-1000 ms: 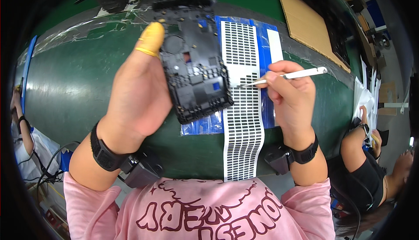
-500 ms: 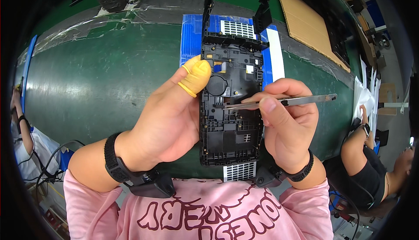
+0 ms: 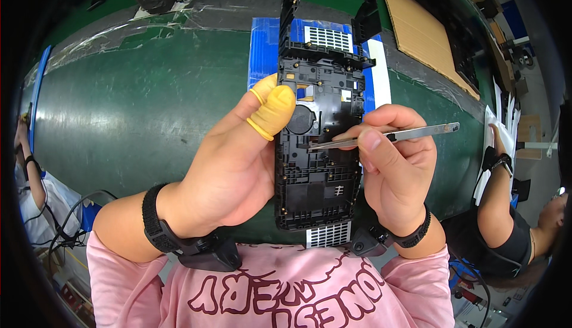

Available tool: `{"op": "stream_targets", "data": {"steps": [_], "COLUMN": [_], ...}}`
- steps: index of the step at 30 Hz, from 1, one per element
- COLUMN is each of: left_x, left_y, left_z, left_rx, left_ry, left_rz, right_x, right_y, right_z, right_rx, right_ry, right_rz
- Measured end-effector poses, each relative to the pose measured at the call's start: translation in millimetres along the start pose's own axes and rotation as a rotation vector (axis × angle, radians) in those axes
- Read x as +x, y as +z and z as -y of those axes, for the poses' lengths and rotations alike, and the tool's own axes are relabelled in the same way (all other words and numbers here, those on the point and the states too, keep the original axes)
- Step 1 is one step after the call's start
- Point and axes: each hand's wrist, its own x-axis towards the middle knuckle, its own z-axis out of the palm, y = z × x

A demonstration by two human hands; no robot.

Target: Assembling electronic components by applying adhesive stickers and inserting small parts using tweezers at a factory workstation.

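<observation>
My left hand (image 3: pixel 241 155), with yellow finger cots on thumb and a finger, grips the left edge of a long black plastic housing (image 3: pixel 319 188). The housing is held up over the table, its ribbed inner side facing me, with an open frame at its far end. In my right hand (image 3: pixel 396 164) is a pair of metal tweezers (image 3: pixel 411 133), pinched between thumb and fingers. Their tips meet the middle of the housing, at a small dark part by the round recess. Whether the tips hold that part I cannot make out.
Under the housing lies a blue corrugated sheet (image 3: pixel 262 48) with a white perforated strip (image 3: pixel 329 39) on the green table (image 3: pixel 131 113). Brown cardboard (image 3: pixel 420 36) rests at the far right. A person in black (image 3: pixel 500 227) sits at right, another person's arm (image 3: pixel 34 179) shows at left.
The housing has shifted slightly right and tilted a little, my left hand moving with it. The tweezers' rear end has tipped slightly farther away. The person at right has moved an arm.
</observation>
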Motion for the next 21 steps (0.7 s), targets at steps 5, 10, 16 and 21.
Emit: {"op": "stream_targets", "data": {"steps": [5, 10, 16, 21], "left_x": [0.8, 0.2, 0.1, 0.4], "left_y": [-0.5, -0.4, 1.2, 1.2], "left_z": [1.1, 1.8, 1.6, 1.7], "left_rx": [-0.006, -0.006, 0.004, 0.017], "left_ry": [0.015, 0.023, 0.023, 0.026], "left_rz": [0.027, 0.007, 0.016, 0.026], "right_x": [-0.3, 0.3, 0.3, -0.1], "right_y": [-0.1, 0.8, -0.7, 0.7], "right_z": [-0.5, -2.0, -2.4, -3.7], "right_rx": [-0.024, -0.023, -0.044, -0.037], "right_ry": [-0.018, -0.013, -0.013, -0.015], "right_rz": [0.002, -0.013, -0.020, -0.038]}}
